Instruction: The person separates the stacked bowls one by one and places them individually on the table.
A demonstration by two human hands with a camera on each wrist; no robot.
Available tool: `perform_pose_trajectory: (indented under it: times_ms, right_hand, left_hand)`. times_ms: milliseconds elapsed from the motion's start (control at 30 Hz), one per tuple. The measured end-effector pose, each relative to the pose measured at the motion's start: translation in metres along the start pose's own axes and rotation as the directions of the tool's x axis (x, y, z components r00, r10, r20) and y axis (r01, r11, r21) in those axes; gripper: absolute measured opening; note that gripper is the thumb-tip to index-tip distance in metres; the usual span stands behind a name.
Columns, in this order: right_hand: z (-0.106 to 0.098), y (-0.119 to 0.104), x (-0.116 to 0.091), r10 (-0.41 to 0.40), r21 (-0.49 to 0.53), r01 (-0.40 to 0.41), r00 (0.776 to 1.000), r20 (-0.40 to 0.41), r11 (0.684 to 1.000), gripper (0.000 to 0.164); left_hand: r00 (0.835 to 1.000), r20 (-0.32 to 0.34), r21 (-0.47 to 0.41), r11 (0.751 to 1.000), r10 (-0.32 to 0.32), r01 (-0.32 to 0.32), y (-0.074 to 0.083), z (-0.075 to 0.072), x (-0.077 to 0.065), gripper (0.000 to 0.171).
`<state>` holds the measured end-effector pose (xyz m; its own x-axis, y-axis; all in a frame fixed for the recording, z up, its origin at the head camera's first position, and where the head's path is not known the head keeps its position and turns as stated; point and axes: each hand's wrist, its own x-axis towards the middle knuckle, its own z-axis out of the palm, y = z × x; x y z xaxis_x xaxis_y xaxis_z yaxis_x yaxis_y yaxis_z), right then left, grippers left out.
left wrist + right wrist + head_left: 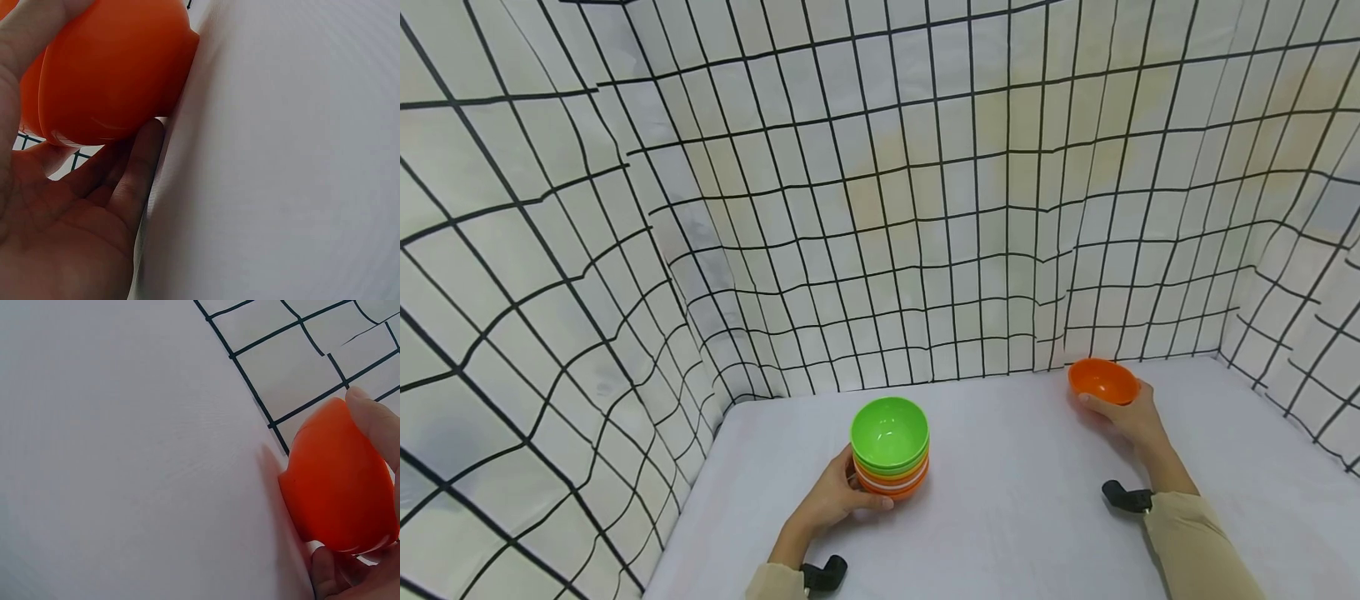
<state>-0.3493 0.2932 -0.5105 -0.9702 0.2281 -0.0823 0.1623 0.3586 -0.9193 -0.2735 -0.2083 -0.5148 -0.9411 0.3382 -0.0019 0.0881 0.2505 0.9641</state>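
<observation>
A stack of nested bowls (890,437) stands upright on the white tabletop, left of centre in the head view. Its top bowl is bright green, with green, yellow, white and orange bands below. My left hand (838,500) holds the stack low on its left side. In the left wrist view, the thumb and fingers curve round the lowest orange bowl (119,69). Far to the right, by the back wall, my right hand (1131,417) grips a single orange bowl (1102,382), which faces upward. The right wrist view shows its base close against the white surface, with the thumb along its side.
White walls with a black grid (880,208) enclose the table at the back, left and right. White cloth (1000,483) covers the tabletop between the two hands. Each wrist bears a small black device (1126,497), below a beige sleeve (1195,542).
</observation>
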Motion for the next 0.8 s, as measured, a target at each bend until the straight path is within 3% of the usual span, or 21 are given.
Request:
perform_pose_trajectory:
  times_ms: [133,300,433,600,800]
  right_hand:
    - [-0.011,-0.003,-0.003,0.067,-0.046,-0.066,0.997,0.022,0.997,0.129]
    - [-0.022,-0.021,-0.012,0.059,-0.117,-0.066,0.996,-0.066,0.991,0.124]
    - [-0.027,-0.042,-0.022,-0.057,-0.185,0.035,0.992,-0.115,0.982,0.116]
    - [-0.025,-0.068,-0.037,-0.187,-0.19,0.164,0.976,-0.109,0.968,0.104]
    - [-0.005,-0.101,-0.056,-0.327,-0.135,0.322,0.945,-0.014,0.937,0.085]
  left_hand:
    - [1.0,0.001,0.006,1.0,-0.001,0.001,0.0,0.0,0.0,0.098]
    - [1.0,0.004,0.01,1.0,0.004,-0.004,0.001,0.0,-0.001,0.099]
    - [1.0,0.002,0.007,1.0,0.003,-0.003,0.001,0.0,0.0,0.099]
    - [1.0,0.016,0.01,1.0,0.018,-0.019,0.0,0.0,0.002,0.098]
    - [1.0,0.017,0.006,1.0,0.021,-0.021,0.0,-0.001,-0.001,0.099]
